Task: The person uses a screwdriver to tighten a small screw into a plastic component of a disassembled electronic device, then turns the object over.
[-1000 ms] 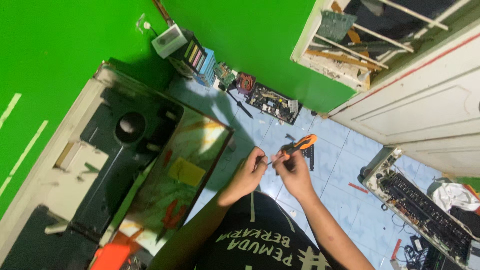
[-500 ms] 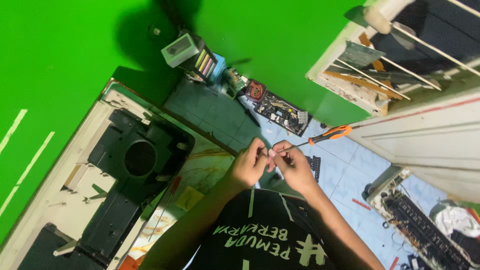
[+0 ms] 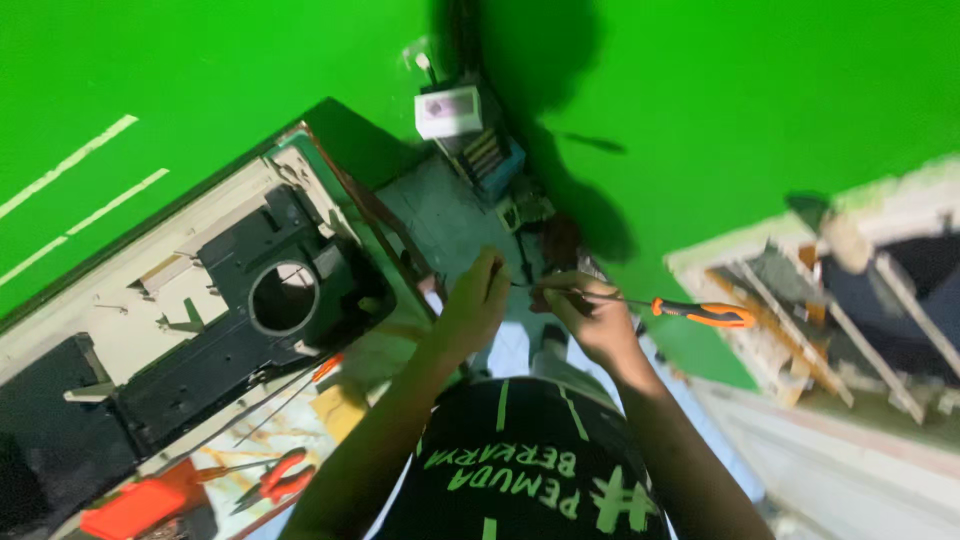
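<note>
Opened beige appliance casing (image 3: 130, 300) at left, black inner frame with round hole (image 3: 283, 297) inside. Right hand (image 3: 590, 318) closed on thin-shafted screwdriver (image 3: 700, 313), orange handle pointing right, above floor. Left hand (image 3: 470, 310) pinched at shaft tip; contents indiscernible. Red pliers (image 3: 275, 478) at lower left.

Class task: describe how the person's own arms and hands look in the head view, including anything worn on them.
Both forearms are bare, with no sleeves reaching them. The left hand and right hand wear no gloves; no rings, watch or bands are visible, though the picture is blurred. Above the arms is a black shirt with green lettering and stripes.
</note>
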